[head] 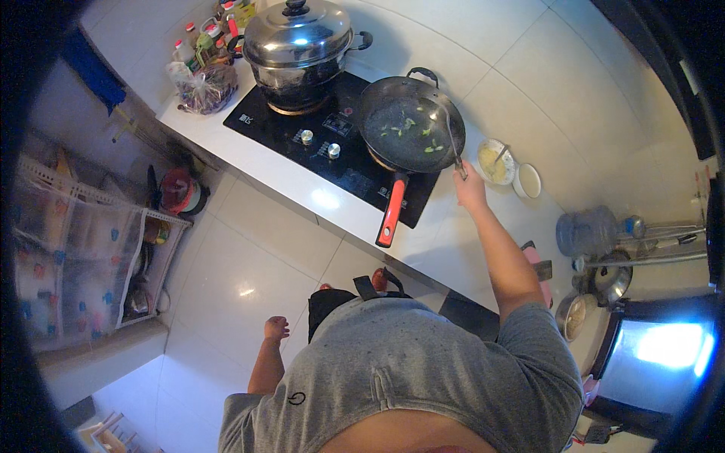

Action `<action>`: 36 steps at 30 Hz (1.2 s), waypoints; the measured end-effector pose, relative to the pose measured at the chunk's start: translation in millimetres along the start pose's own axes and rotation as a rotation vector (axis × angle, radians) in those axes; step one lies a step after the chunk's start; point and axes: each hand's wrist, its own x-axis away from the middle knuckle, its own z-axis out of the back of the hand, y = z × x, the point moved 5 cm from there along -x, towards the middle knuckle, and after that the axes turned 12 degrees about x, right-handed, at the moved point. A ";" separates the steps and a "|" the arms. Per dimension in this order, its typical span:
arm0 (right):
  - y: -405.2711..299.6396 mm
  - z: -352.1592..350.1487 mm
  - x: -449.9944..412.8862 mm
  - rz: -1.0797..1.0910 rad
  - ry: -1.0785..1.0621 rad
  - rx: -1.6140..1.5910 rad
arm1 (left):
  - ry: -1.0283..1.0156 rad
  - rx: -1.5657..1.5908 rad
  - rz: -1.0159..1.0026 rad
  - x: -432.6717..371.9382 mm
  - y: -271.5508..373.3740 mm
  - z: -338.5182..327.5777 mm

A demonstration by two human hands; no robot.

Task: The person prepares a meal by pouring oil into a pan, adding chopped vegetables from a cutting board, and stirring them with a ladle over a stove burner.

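My right hand point(469, 185) grips the handle of a metal cooking utensil point(451, 133), whose shaft reaches into a dark wok point(391, 144). Pieces of chopped green vegetable point(426, 132) lie scattered inside the wok. It stands on the right burner of a black glass gas hob point(357, 176), and its red handle point(392, 212) points towards me over the counter edge. Low beside my body hangs my left hand point(276, 328), with loosely curled fingers and nothing visible in it. The utensil's head is hard to make out.
A large lidded steel pot point(297, 56) occupies the left burner. Right of the wok are a bowl of yellowish food point(491, 164) with a spoon and a smaller white bowl point(527, 181). A plastic bag point(207, 90) and several bottles point(212, 42) stand at the counter's far left.
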 end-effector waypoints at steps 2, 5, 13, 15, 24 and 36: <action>2.7 -3.1 9.6 -0.056 -0.007 -0.042 | 0.009 -0.037 -0.006 -6.1 1.5 0.4; 12.2 -21.6 22.3 -0.358 -0.313 -0.539 | 0.034 -0.111 -0.045 -0.2 22.4 -3.7; -17.5 -17.8 45.8 -0.474 -0.328 -0.827 | 0.005 -0.224 -0.096 -19.8 40.8 9.3; -27.1 3.5 48.5 -0.328 -0.208 -0.624 | -0.014 -0.233 -0.110 -22.5 46.0 10.1; -101.6 138.1 76.0 -0.085 -0.058 -0.278 | -0.063 -0.230 -0.018 -40.2 50.2 35.1; -22.3 18.7 96.2 -0.249 -0.074 -0.453 | -0.106 -0.228 -0.075 -33.4 63.5 36.1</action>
